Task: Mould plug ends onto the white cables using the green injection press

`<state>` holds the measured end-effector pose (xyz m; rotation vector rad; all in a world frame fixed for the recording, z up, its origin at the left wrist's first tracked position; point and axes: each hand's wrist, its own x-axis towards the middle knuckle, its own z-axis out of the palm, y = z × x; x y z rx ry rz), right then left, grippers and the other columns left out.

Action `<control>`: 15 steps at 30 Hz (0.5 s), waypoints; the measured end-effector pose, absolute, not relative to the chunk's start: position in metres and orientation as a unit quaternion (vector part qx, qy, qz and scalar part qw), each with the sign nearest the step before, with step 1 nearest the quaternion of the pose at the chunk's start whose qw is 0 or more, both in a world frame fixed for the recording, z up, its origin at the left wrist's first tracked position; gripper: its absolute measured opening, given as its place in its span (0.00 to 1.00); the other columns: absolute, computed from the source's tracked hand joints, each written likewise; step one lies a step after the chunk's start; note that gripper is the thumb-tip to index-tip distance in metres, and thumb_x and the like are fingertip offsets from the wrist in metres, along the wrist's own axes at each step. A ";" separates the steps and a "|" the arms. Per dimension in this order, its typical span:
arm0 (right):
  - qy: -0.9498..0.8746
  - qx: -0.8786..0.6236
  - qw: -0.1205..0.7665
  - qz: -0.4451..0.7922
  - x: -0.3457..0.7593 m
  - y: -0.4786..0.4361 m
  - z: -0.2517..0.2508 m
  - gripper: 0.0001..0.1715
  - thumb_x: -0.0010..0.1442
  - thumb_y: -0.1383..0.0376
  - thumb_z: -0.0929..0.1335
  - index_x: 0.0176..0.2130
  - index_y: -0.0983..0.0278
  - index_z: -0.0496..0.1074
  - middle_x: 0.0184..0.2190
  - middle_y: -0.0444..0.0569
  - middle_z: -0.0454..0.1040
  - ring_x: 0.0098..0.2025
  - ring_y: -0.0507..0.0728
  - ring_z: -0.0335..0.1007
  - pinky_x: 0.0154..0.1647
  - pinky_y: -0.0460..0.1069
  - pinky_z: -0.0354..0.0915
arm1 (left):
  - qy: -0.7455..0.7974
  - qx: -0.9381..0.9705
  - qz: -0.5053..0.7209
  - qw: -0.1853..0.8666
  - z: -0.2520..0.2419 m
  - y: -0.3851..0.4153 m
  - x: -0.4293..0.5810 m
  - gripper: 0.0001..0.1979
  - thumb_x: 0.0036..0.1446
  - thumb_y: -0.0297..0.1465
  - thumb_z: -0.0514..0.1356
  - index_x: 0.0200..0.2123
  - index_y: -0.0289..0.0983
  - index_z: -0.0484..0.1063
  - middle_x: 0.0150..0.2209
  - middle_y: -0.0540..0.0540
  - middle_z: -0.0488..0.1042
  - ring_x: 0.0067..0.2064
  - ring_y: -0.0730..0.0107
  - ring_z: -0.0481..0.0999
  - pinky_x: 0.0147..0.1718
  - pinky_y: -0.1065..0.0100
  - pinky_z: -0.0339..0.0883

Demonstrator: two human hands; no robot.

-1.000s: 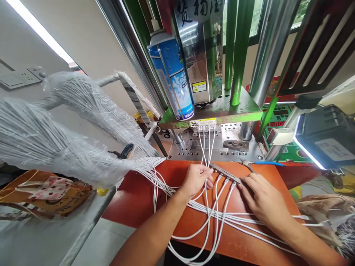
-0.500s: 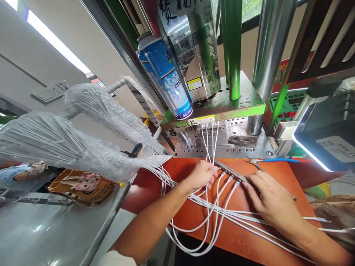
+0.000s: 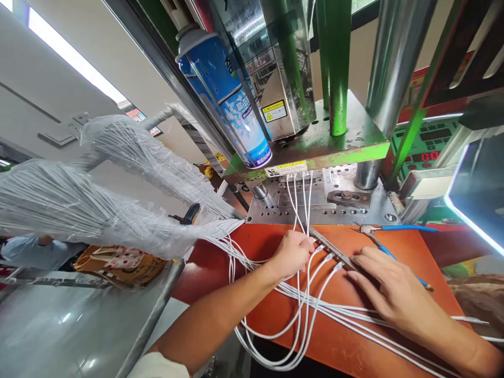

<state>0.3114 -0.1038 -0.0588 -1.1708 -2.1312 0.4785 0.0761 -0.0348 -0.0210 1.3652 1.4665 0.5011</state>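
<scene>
A narrow metal bar (image 3: 334, 250) lies aslant on the orange tabletop, with several white cables (image 3: 303, 315) plugged along its near side by small connectors (image 3: 328, 257). At the bar's far left end, my left hand (image 3: 293, 253) is closed, thumb and fingers pinching a white cable by its connector end; the fingers hide that end. My right hand (image 3: 394, 283) grips the bar's near right end between thumb and fingers. The cables loop down toward the table's front edge and back. Other white cables run flat beneath both hands.
Behind stands a green press (image 3: 366, 152) with several white cables in its metal die plate (image 3: 271, 212). A blue spray can (image 3: 232, 105) is on the press. Blue-handled pliers (image 3: 388, 252) lie beside my right hand. Plastic-wrapped cable bundles (image 3: 90, 205) hang left. A lit lamp (image 3: 478, 194) stands right.
The view has shifted a little, so the spray can and press look larger and more of the pliers shows. Both hands keep their holds at the bar.
</scene>
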 end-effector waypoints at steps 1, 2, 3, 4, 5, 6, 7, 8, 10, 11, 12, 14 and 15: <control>-0.817 -0.443 0.321 0.184 0.313 -0.104 -0.059 0.09 0.73 0.59 0.64 0.42 0.60 0.69 0.38 0.49 0.71 0.39 0.57 0.68 0.41 0.53 0.64 | 0.612 0.568 0.211 0.508 -0.021 -0.035 0.077 0.16 0.62 0.36 0.59 0.23 0.36 0.69 0.14 0.55 0.62 0.12 0.77 0.62 0.13 0.76 0.52; -0.820 -0.440 0.316 0.185 0.314 -0.104 -0.059 0.08 0.72 0.59 0.64 0.43 0.60 0.70 0.39 0.50 0.71 0.39 0.57 0.69 0.41 0.53 0.64 | 0.613 0.567 0.210 0.508 -0.022 -0.035 0.078 0.16 0.62 0.35 0.59 0.23 0.36 0.69 0.13 0.55 0.61 0.12 0.77 0.62 0.13 0.76 0.51; -0.823 -0.438 0.311 0.186 0.316 -0.104 -0.059 0.08 0.72 0.59 0.64 0.44 0.60 0.70 0.39 0.50 0.72 0.40 0.57 0.69 0.42 0.53 0.65 | 0.612 0.565 0.207 0.513 -0.022 -0.034 0.079 0.16 0.61 0.34 0.59 0.22 0.36 0.69 0.13 0.55 0.60 0.12 0.77 0.60 0.13 0.76 0.50; -0.826 -0.435 0.308 0.187 0.317 -0.103 -0.059 0.07 0.72 0.59 0.65 0.45 0.60 0.71 0.40 0.50 0.72 0.40 0.58 0.70 0.42 0.53 0.65 | 0.611 0.562 0.204 0.519 -0.023 -0.033 0.079 0.16 0.61 0.34 0.59 0.21 0.36 0.69 0.13 0.55 0.60 0.12 0.77 0.59 0.14 0.75 0.50; -0.828 -0.432 0.305 0.186 0.317 -0.103 -0.058 0.07 0.71 0.59 0.65 0.46 0.59 0.71 0.41 0.50 0.72 0.41 0.58 0.70 0.42 0.52 0.66 | 0.610 0.557 0.204 0.525 -0.023 -0.032 0.079 0.16 0.60 0.33 0.60 0.20 0.36 0.69 0.12 0.55 0.60 0.12 0.78 0.58 0.14 0.74 0.50; -0.829 -0.431 0.303 0.185 0.317 -0.102 -0.057 0.08 0.71 0.59 0.65 0.46 0.59 0.71 0.42 0.51 0.73 0.42 0.58 0.71 0.43 0.52 0.66 | 0.609 0.556 0.204 0.527 -0.023 -0.030 0.079 0.16 0.60 0.33 0.60 0.20 0.36 0.70 0.12 0.55 0.60 0.12 0.78 0.58 0.15 0.74 0.50; -0.829 -0.433 0.304 0.181 0.316 -0.101 -0.057 0.08 0.71 0.59 0.65 0.47 0.59 0.71 0.42 0.51 0.73 0.42 0.58 0.71 0.43 0.52 0.67 | 0.603 0.563 0.198 0.529 -0.021 -0.028 0.078 0.15 0.60 0.33 0.60 0.21 0.36 0.71 0.12 0.54 0.60 0.12 0.77 0.58 0.15 0.73 0.51; -0.828 -0.437 0.304 0.176 0.315 -0.101 -0.057 0.08 0.71 0.59 0.65 0.47 0.59 0.71 0.43 0.51 0.73 0.43 0.58 0.71 0.44 0.52 0.67 | 0.593 0.578 0.186 0.528 -0.018 -0.026 0.075 0.16 0.61 0.34 0.60 0.21 0.37 0.72 0.12 0.54 0.61 0.12 0.76 0.59 0.16 0.73 0.52; -0.820 -0.458 0.302 0.163 0.310 -0.103 -0.058 0.09 0.72 0.58 0.65 0.48 0.59 0.71 0.43 0.51 0.73 0.43 0.59 0.71 0.45 0.53 0.68 | 0.565 0.639 0.162 0.496 -0.007 -0.019 0.066 0.19 0.62 0.36 0.61 0.19 0.38 0.70 0.12 0.53 0.61 0.12 0.75 0.59 0.16 0.71 0.53; -0.816 -0.470 0.300 0.156 0.307 -0.105 -0.059 0.10 0.72 0.57 0.64 0.48 0.59 0.71 0.43 0.52 0.73 0.44 0.59 0.71 0.46 0.54 0.68 | 0.551 0.675 0.163 0.462 0.001 -0.014 0.058 0.22 0.62 0.38 0.62 0.17 0.39 0.68 0.11 0.53 0.60 0.12 0.75 0.59 0.16 0.71 0.54; -0.811 -0.482 0.296 0.148 0.305 -0.107 -0.059 0.12 0.72 0.56 0.64 0.49 0.59 0.71 0.43 0.53 0.73 0.44 0.60 0.72 0.46 0.55 0.68 | 0.540 0.705 0.177 0.424 0.008 -0.008 0.049 0.25 0.61 0.41 0.64 0.15 0.39 0.65 0.11 0.53 0.59 0.12 0.76 0.58 0.16 0.71 0.53; -0.808 -0.497 0.284 0.139 0.302 -0.112 -0.057 0.16 0.72 0.54 0.63 0.51 0.59 0.71 0.46 0.54 0.74 0.46 0.62 0.72 0.48 0.56 0.69 | 0.535 0.721 0.224 0.379 0.021 0.006 0.029 0.28 0.61 0.47 0.64 0.14 0.40 0.64 0.12 0.52 0.60 0.14 0.77 0.59 0.16 0.71 0.55; -0.811 -0.498 0.275 0.138 0.302 -0.111 -0.053 0.18 0.72 0.53 0.62 0.53 0.59 0.71 0.47 0.55 0.74 0.47 0.62 0.73 0.48 0.57 0.70 | 0.536 0.709 0.253 0.383 0.025 0.012 0.019 0.27 0.62 0.49 0.62 0.17 0.39 0.66 0.14 0.50 0.64 0.15 0.76 0.63 0.17 0.71 0.57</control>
